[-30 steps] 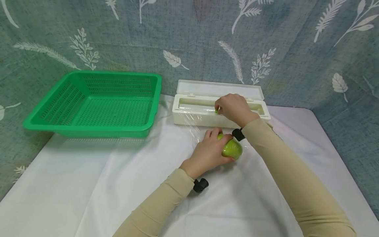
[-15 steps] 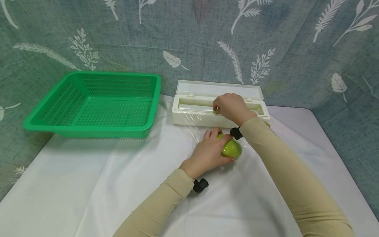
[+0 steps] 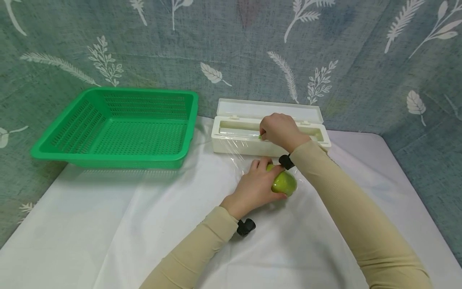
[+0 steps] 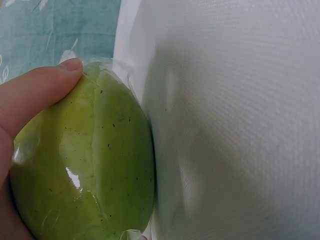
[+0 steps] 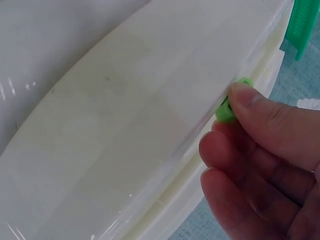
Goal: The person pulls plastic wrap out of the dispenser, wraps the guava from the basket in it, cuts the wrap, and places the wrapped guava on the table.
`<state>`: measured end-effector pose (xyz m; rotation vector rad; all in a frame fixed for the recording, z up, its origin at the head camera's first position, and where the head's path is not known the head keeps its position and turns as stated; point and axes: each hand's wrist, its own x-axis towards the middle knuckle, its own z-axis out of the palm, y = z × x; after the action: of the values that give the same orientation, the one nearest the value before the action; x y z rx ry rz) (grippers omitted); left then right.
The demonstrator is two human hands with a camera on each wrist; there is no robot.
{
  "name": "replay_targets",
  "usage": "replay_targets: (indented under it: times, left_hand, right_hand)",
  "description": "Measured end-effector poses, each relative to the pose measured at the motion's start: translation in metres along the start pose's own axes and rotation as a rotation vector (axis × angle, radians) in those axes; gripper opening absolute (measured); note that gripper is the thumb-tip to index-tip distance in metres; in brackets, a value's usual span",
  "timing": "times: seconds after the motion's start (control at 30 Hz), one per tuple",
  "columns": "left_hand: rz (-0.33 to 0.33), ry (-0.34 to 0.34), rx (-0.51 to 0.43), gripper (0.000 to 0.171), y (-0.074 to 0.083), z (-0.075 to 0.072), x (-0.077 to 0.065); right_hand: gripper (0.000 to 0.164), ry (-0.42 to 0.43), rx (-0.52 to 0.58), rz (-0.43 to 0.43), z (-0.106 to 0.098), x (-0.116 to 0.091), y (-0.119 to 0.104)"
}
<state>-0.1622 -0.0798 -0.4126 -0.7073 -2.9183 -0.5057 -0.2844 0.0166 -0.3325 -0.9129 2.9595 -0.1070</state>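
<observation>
My left hand (image 3: 252, 186) holds a round, speckled green fruit (image 3: 285, 184) down on the white cloth, thumb and fingers spread around it. Clear cling film (image 3: 235, 155) covers the fruit and runs back to a white wrap dispenser (image 3: 231, 146), whose lid stands up at the rear. In the left wrist view the thumb (image 4: 47, 87) presses on the glossy, film-covered skin of the fruit. Above the dispenser's front rim is my right hand (image 3: 283, 130). Its thumb and index finger pinch a small green slide cutter (image 5: 226, 111) at that rim, other fingers curled.
A green plastic basket (image 3: 180, 158) stands to the left of the dispenser. Behind everything hangs a grey-blue patterned curtain (image 3: 245, 60). The white cloth (image 3: 108, 208) spreads over the table, whose right edge slopes away beyond my right sleeve (image 3: 353, 212).
My right hand has slid a little to the left along the dispenser's front rim with the cutter. The left hand and the fruit stay in place.
</observation>
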Motion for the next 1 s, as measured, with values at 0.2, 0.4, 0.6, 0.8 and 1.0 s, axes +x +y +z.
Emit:
replay_targets:
  times: [0.2, 0.4, 0.6, 0.8, 1.0]
  left_hand:
    - [-0.003, 0.002, 0.006, 0.066, -0.0001, 0.001, -0.0003]
    - [-0.003, 0.014, 0.006, 0.066, -0.0004, 0.0005, -0.0004]
    - [-0.002, 0.02, 0.007, 0.066, -0.0007, 0.0009, -0.0001]
    - [0.003, 0.021, 0.005, 0.067, -0.0009, 0.0009, -0.0001]
    - [0.004, 0.024, -0.005, 0.068, 0.0, 0.0006, -0.0011]
  right_hand:
    - [0.004, 0.0, 0.002, -0.02, -0.0006, 0.0002, -0.0026]
    - [0.005, 0.004, -0.005, -0.038, -0.0009, 0.0019, -0.0044]
    - [0.005, -0.003, -0.002, -0.048, -0.0012, 0.0045, -0.0071]
    - [0.004, -0.007, -0.01, -0.056, -0.0019, 0.0066, -0.009]
    - [0.004, -0.022, -0.005, -0.057, -0.0027, 0.0073, -0.0085]
